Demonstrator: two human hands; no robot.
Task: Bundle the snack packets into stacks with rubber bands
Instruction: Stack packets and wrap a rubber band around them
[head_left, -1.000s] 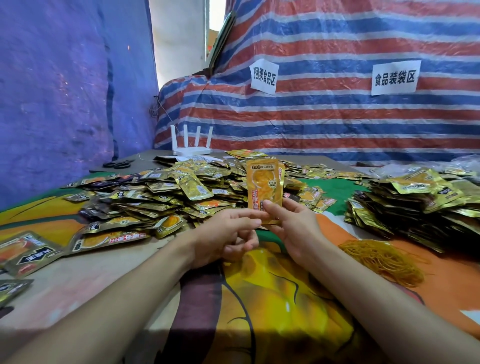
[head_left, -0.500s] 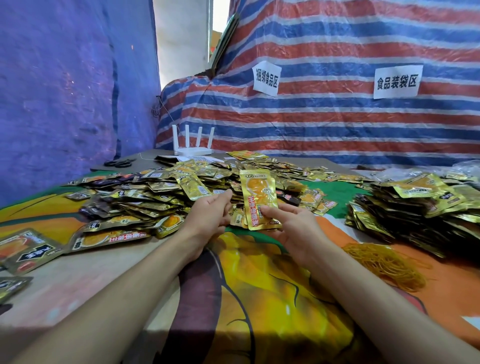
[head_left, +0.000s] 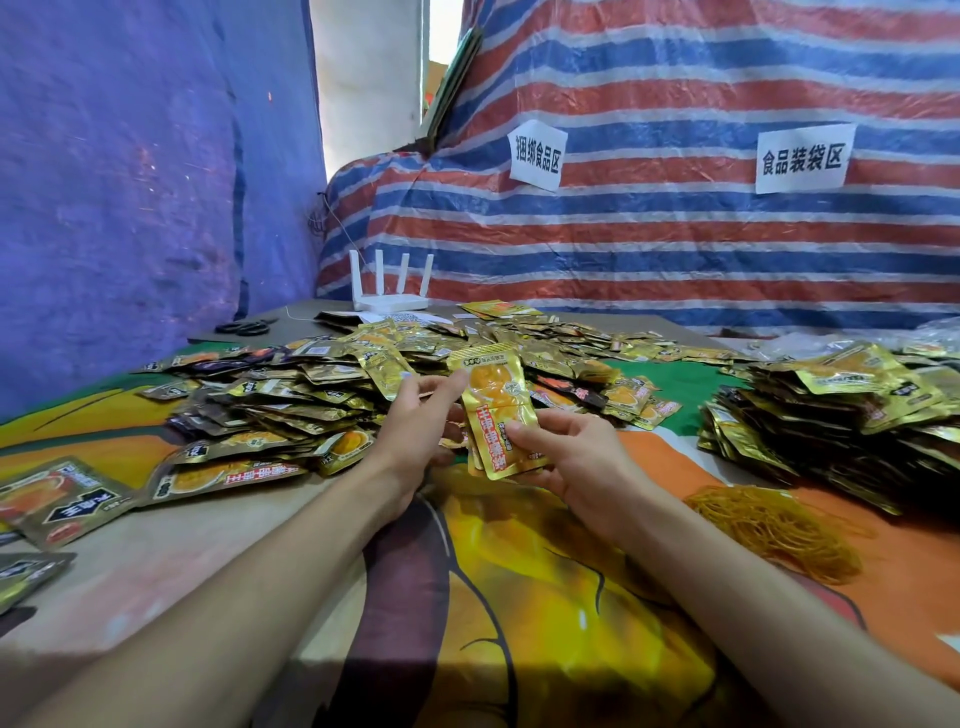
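My right hand (head_left: 574, 460) holds a small stack of gold snack packets (head_left: 496, 410), tilted, above the table's middle. My left hand (head_left: 421, 423) touches the top left corner of the front packet with its fingertips. A big loose heap of gold and dark packets (head_left: 322, 395) spreads behind and left of my hands. A second heap of packets (head_left: 841, 415) lies at the right. A pile of yellow rubber bands (head_left: 774, 530) rests on the cloth right of my right forearm.
A colourful printed cloth (head_left: 519, 623) covers the table. Loose packets (head_left: 62, 499) lie at the left edge. A white router (head_left: 389, 291) and black scissors (head_left: 244, 327) sit at the back left. Striped tarp with two paper signs stands behind.
The packet stack has tilted and sunk lower in my right hand. My left hand reached out toward the heap, then came back to the stack's top corner.
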